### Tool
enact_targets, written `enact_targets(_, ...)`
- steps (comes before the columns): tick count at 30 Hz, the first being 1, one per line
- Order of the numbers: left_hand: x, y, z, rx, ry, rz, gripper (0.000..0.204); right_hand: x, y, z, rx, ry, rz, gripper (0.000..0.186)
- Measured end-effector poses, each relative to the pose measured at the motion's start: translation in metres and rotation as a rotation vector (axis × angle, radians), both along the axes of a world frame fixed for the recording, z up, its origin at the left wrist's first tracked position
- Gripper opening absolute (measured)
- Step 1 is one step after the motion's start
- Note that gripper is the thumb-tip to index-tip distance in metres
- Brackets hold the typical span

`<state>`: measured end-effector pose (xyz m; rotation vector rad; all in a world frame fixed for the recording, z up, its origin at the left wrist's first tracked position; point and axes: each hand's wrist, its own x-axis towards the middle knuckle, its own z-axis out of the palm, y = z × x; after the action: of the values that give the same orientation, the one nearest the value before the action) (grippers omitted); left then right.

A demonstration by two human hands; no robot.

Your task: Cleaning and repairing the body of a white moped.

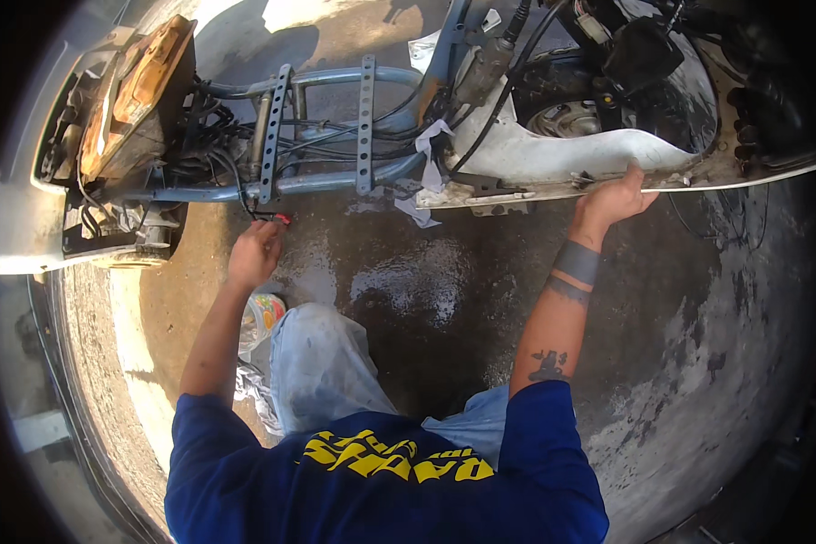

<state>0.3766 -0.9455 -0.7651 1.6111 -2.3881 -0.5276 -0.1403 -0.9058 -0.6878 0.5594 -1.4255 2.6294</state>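
Observation:
A stripped scooter stands across the top of the view, its blue tubular frame [335, 181] bare. My left hand [256, 256] is below the frame's near tube, fingers pinched at a thin dark piece with a red end [283, 219]; whether it is a cable end or a small tool I cannot make out. Black cables [236, 172] hang from the frame just above that hand. My right hand [615, 198] grips the lower edge of the white body panel [571, 156], thumb up against it, fingers partly hidden behind the edge.
Two perforated metal strips [367, 127] cross the frame. A torn whitish scrap [431, 150] hangs by the panel. At far left is a rusty orange-brown part [136, 100] above a wheel [136, 249]. A printed plastic tub [263, 313] stands beside my knee on wet concrete [417, 281].

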Motion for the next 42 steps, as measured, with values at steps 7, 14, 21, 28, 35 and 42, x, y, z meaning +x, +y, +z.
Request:
enact_targets(7,-0.196,-0.042,-0.052,0.387,-0.189,-0.394,0.059,-0.017,0.018,0.003,0.008,-0.039,0.001,0.048)
enact_targets(14,-0.244,-0.067,-0.193,0.462,-0.379,-0.488,0.086,-0.016,0.011,-0.011,0.018,0.051,0.018,0.048)
enact_targets(21,-0.287,-0.048,-0.224,0.277,-0.429,-0.459,0.078,-0.025,0.023,-0.010,0.112,0.147,-0.152,0.038)
enact_targets(28,-0.249,-0.067,-0.225,0.374,-0.204,-0.412,0.029,-0.026,0.014,-0.026,0.171,0.262,-0.178,0.035)
enact_targets(35,-0.244,-0.047,-0.159,0.722,0.830,0.121,0.016,-0.016,0.008,-0.016,0.104,0.110,-0.141,0.034)
enact_targets(42,-0.281,-0.058,-0.077,0.111,0.507,0.132,0.041,-0.023,0.011,-0.020,0.136,0.176,-0.163,0.037)
